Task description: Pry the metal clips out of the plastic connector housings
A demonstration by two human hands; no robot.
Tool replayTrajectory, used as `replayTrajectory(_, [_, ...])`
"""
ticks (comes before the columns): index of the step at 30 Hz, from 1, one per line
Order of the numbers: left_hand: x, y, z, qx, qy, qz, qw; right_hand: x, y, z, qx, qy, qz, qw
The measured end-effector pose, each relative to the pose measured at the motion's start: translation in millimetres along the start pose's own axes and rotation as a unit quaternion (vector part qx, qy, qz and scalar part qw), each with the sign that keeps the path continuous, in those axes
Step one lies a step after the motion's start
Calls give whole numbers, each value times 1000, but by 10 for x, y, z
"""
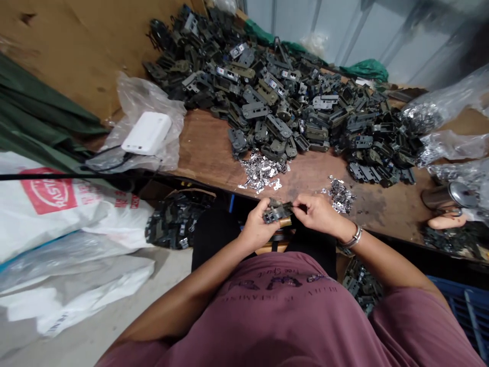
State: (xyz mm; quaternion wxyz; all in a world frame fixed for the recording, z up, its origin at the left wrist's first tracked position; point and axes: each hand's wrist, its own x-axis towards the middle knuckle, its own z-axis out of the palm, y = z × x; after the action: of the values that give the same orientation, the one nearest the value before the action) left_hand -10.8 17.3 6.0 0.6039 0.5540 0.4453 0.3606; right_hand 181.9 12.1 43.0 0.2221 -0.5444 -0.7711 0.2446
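Note:
My left hand (257,227) is closed round a dark grey slotted plastic housing (275,211), held low in front of the table's near edge. My right hand (315,213) pinches at the right end of that housing, thumb and fingertips together; whatever is between them is too small to make out. Just beyond my hands lies a heap of small shiny metal clips (262,171). A second, smaller pile of metal pieces (341,194) sits near my right wrist. Across the back of the table spreads a big mound of similar dark housings (263,97).
A white box-shaped device (147,133) with a black cable rests on clear plastic at the left. On the right stand a metal cup (446,194) and plastic bags of metal parts (424,116). More dark parts (178,219) lie below the table, beside white sacks (57,204).

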Motion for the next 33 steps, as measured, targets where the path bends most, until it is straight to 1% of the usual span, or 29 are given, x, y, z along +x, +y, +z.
replayTrajectory(2, [-20,5,3,-6,-21,10,1000,-30,-34,-31,-6,-27,-13,1000])
replayTrajectory(4, [-45,13,-14,-9,-32,15,999,-68,-30,-66,21,-57,-16,998])
replayTrajectory(5, [-58,17,-28,-12,-33,16,999,-94,-22,-79,36,-61,-20,997])
replayTrajectory(7, [-82,26,-63,-21,-37,11,999,-158,-8,-79,42,-35,-44,998])
replayTrajectory(9, [-101,34,-93,-25,-44,3,999,-226,-3,-38,16,13,-91,996])
replayTrajectory(11, [-114,40,-110,-24,-55,-5,998,-280,-3,36,-17,41,-141,989])
replayTrajectory(13, [-124,46,-115,-21,-65,-10,998,-310,-5,115,-42,39,-178,982])
replayTrajectory(16, [-142,58,-118,-7,-72,-17,997,-319,-13,200,-68,22,-205,976])
replayTrajectory(19, [-162,66,-130,6,-71,-19,997,-317,-30,243,-63,35,-216,974])
replayTrajectory(21, [-173,63,-138,15,-65,-16,998,-318,-38,262,-47,47,-208,976])
replayTrajectory(26, [-174,28,-135,24,-51,-31,998,-337,-14,285,22,72,-127,989])
replayTrajectory(27, [-171,22,-132,22,-52,-33,998,-344,-7,289,24,82,-128,988])
replayTrajectory(29, [-167,15,-125,20,-56,-29,998,-357,1,299,15,93,-152,984])
replayTrajectory(31, [-167,7,-117,21,-64,-22,998,-365,1,314,6,79,-177,981])
replayTrajectory(33, [-173,-3,-112,21,-70,-19,997,-368,-2,324,11,53,-173,983])
